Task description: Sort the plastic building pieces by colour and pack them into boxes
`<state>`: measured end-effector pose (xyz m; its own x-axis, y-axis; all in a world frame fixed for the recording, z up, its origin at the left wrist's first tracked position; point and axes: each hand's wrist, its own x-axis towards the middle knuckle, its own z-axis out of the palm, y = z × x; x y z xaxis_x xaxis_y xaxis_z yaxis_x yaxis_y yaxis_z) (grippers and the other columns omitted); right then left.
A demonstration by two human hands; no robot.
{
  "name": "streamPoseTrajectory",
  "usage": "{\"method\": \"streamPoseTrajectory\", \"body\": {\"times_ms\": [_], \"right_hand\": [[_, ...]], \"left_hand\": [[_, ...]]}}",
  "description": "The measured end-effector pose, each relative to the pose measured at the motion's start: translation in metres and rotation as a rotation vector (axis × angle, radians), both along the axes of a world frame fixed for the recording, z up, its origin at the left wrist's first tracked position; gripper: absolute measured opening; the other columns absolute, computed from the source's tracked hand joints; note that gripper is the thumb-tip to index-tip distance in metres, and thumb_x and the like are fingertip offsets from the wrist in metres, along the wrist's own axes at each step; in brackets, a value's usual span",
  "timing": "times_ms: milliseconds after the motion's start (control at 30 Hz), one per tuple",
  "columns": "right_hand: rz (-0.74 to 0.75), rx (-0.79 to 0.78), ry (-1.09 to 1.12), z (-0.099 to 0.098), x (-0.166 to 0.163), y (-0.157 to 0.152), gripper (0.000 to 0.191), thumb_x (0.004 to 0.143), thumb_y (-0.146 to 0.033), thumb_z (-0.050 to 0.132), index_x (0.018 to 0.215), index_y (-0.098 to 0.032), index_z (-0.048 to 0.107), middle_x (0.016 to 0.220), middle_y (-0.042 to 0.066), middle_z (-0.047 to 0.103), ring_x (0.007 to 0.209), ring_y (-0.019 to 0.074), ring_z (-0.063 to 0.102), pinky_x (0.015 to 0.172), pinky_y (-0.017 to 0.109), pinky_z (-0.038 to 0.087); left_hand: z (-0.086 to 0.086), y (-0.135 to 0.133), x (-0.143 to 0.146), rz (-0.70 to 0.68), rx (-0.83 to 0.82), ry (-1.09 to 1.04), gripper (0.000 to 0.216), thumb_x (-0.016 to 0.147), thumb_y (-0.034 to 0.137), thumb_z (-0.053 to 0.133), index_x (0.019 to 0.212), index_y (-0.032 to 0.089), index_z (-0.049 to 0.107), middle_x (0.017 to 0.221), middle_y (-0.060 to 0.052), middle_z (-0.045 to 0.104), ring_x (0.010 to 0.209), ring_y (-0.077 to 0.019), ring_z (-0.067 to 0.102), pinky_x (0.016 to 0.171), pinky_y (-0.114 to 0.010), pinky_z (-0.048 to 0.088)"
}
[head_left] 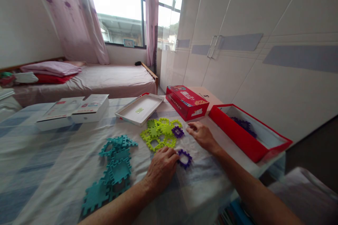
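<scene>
My left hand point(163, 165) is low over the cloth with curled fingers, and its fingertips pinch the left edge of a purple notched puzzle frame point(185, 159). To the right, my right hand point(202, 135) reaches forward with its fingers apart and nothing seen in them. Just left of those fingertips, a smaller purple puzzle piece point(177, 132) rests against a heap of lime-green puzzle pieces point(153, 132). Teal puzzle pieces point(120, 170) lie overlapping in a long row left of my left hand. The underside of my left fingers is hidden.
On the right stands an open red box point(235, 133) with dark purple pieces point(244, 126) inside. A closed red box point(187, 102), a shallow white lid point(141, 109) and white cartons point(89, 109) line the table's back. Beyond are a bed point(111, 77) and wardrobe point(237, 10).
</scene>
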<state>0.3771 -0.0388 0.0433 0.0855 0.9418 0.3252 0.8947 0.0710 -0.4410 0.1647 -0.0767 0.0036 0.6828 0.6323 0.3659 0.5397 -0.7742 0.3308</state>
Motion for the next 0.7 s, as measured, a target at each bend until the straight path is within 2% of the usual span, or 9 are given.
{"method": "streamPoseTrajectory", "body": {"times_ms": [67,167,267,333,433,500,567,633,700], "right_hand": [[0.008,-0.039,-0.039,-0.014,-0.023,0.007,0.038,0.082,-0.041,0.052,0.106,-0.015,0.063,0.098,0.01,0.064,0.091,0.0193,0.058,0.084,0.029,0.042],[-0.037,-0.07,-0.091,-0.026,-0.036,0.014,0.036,0.077,-0.042,0.057,0.099,-0.014,0.064,0.097,0.012,0.061,0.093,0.0229,0.055,0.084,0.033,0.04],[-0.03,-0.098,0.033,-0.026,-0.034,0.017,0.026,0.074,-0.036,0.06,0.087,-0.014,0.061,0.092,0.01,0.06,0.088,0.0211,0.054,0.08,0.032,0.04],[-0.019,-0.108,0.115,-0.02,-0.028,0.012,0.023,0.079,-0.036,0.053,0.085,-0.015,0.058,0.086,0.007,0.06,0.081,0.018,0.055,0.074,0.029,0.041],[0.084,-0.179,0.279,-0.007,-0.017,-0.007,0.03,0.087,-0.041,0.04,0.086,-0.016,0.057,0.079,0.003,0.06,0.072,0.0152,0.054,0.066,0.026,0.042],[0.247,-0.275,0.365,-0.002,-0.013,-0.025,0.028,0.086,-0.041,0.044,0.084,-0.017,0.058,0.08,0.002,0.06,0.074,0.0153,0.054,0.068,0.027,0.042],[0.344,-0.31,0.345,-0.003,-0.015,-0.044,0.019,0.081,-0.036,0.053,0.084,-0.018,0.06,0.089,0.003,0.061,0.085,0.0171,0.055,0.078,0.029,0.041],[0.306,-0.253,0.264,-0.009,-0.022,-0.059,0.014,0.077,-0.029,0.058,0.085,-0.018,0.061,0.099,0.005,0.06,0.097,0.0195,0.053,0.087,0.032,0.038],[0.214,-0.186,0.185,-0.015,-0.031,-0.069,0.012,0.076,-0.026,0.059,0.086,-0.018,0.059,0.1,0.006,0.058,0.098,0.0206,0.051,0.087,0.034,0.038]], "left_hand": [[0.0,0.0,0.0,0.004,0.007,0.01,0.013,0.085,0.014,0.052,0.087,0.019,0.063,0.092,-0.003,0.065,0.088,-0.0178,0.055,0.085,-0.034,0.044],[0.0,0.001,0.001,0.016,0.016,0.036,0.011,0.085,0.015,0.052,0.086,0.019,0.063,0.092,-0.003,0.064,0.088,-0.018,0.054,0.085,-0.034,0.043],[0.001,0.001,0.001,0.018,0.027,0.059,0.013,0.087,0.017,0.05,0.085,0.019,0.063,0.09,-0.003,0.064,0.086,-0.0179,0.054,0.084,-0.034,0.044],[0.002,0.001,0.0,0.024,0.027,0.071,0.014,0.087,0.018,0.05,0.085,0.02,0.063,0.089,-0.002,0.065,0.085,-0.0179,0.055,0.084,-0.034,0.044],[0.003,0.002,0.0,0.028,0.013,0.087,0.012,0.086,0.018,0.052,0.087,0.021,0.064,0.089,-0.002,0.065,0.085,-0.0181,0.055,0.083,-0.034,0.043],[0.005,0.001,0.0,0.027,0.008,0.09,0.013,0.086,0.019,0.052,0.089,0.021,0.064,0.09,-0.002,0.065,0.086,-0.0183,0.055,0.084,-0.034,0.043],[0.005,0.001,0.0,0.034,0.005,0.091,0.013,0.087,0.019,0.051,0.089,0.021,0.063,0.09,-0.002,0.064,0.087,-0.0186,0.055,0.085,-0.035,0.043],[0.006,0.0,0.0,0.046,-0.002,0.095,0.013,0.086,0.018,0.05,0.089,0.02,0.062,0.09,-0.003,0.064,0.087,-0.0189,0.055,0.085,-0.035,0.043],[0.005,-0.001,0.0,0.057,-0.011,0.088,0.011,0.086,0.017,0.05,0.087,0.019,0.061,0.09,-0.003,0.064,0.087,-0.0192,0.054,0.085,-0.035,0.043]]}}
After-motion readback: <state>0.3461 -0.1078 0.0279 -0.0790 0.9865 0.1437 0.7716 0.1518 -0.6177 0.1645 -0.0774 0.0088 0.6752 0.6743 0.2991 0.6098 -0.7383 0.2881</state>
